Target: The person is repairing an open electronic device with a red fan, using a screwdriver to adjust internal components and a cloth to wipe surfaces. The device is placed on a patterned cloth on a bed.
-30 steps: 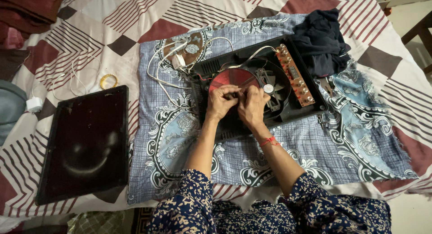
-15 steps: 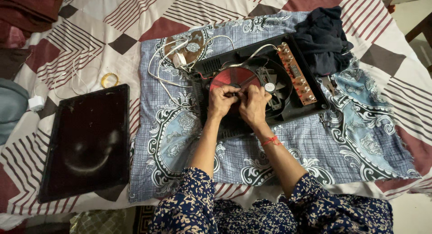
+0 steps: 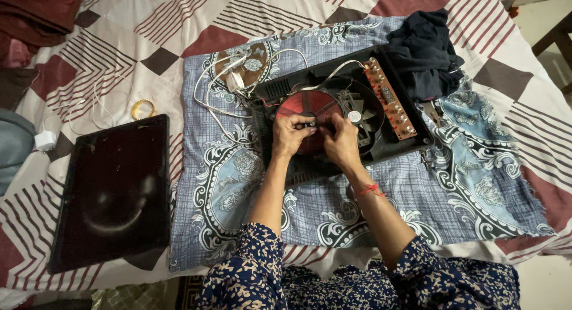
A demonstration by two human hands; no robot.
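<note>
Both hands, left (image 3: 290,135) and right (image 3: 341,142), pinch narrowly at the red coil disc (image 3: 307,109) mid-way in the opened induction cooker base (image 3: 339,116), its circuit strip (image 3: 390,106) rightward, glass top panel (image 3: 110,191) well left.

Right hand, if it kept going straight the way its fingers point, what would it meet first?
The right hand points up and left across the red coil disc. It would probably meet the left hand fingertips first, since they nearly touch; depth there is unclear.
</note>
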